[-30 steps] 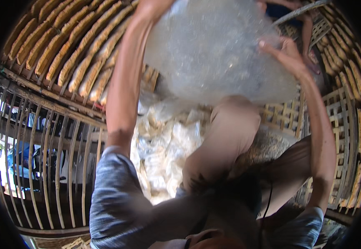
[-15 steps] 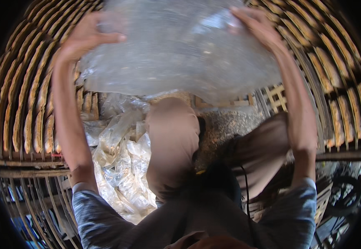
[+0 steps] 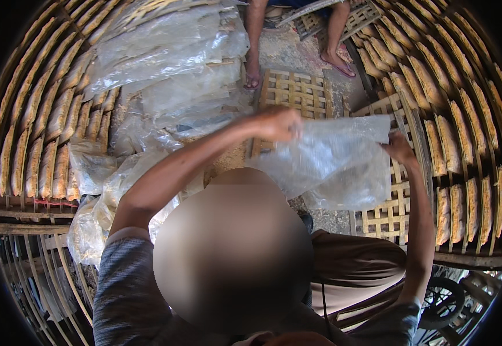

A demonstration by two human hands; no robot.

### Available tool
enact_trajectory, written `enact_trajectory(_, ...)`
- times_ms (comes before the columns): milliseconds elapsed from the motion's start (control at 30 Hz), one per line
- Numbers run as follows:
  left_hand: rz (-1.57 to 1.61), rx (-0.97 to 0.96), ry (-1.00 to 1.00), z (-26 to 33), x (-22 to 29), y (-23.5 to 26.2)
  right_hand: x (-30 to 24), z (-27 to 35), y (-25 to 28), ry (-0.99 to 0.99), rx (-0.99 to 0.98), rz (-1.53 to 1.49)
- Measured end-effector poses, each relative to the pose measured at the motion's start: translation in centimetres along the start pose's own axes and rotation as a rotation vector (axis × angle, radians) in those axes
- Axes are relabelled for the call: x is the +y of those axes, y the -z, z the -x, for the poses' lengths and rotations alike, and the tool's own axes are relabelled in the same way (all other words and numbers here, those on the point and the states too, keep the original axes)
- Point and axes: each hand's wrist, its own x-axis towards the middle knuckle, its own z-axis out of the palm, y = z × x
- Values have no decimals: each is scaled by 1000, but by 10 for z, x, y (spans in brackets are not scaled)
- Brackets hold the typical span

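Plastic bag (image 3: 334, 164), clear and crinkled, hangs stretched in the air between both hands in the head view. The left hand (image 3: 278, 124) pinches its upper left corner; the right hand (image 3: 399, 149) grips its right edge. Below it sit bamboo racks (image 3: 297, 92), and a heap of more clear bags (image 3: 170, 63) lies well to the left.
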Motion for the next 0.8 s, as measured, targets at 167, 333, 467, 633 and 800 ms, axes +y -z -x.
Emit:
enact_trajectory(167,-423,633,163,-77,33,104,-10,-112,51,-258,361,-939)
enact_trajectory(333,-305,1234,-289,-47,134,161,-39,-182,98,29,704,-1488)
enact_trajectory(467,-661,1114,-528,-14,141,119,-18,-142,46,-32,724,-1457)
enact_trajectory(633,-596,725,-585,17,79,-5,-16,-93,-63,47,696,-1464)
enact_trajectory(800,-578,331,-307,19,-36,-121,-6,-76,-152,331,466,-1811)
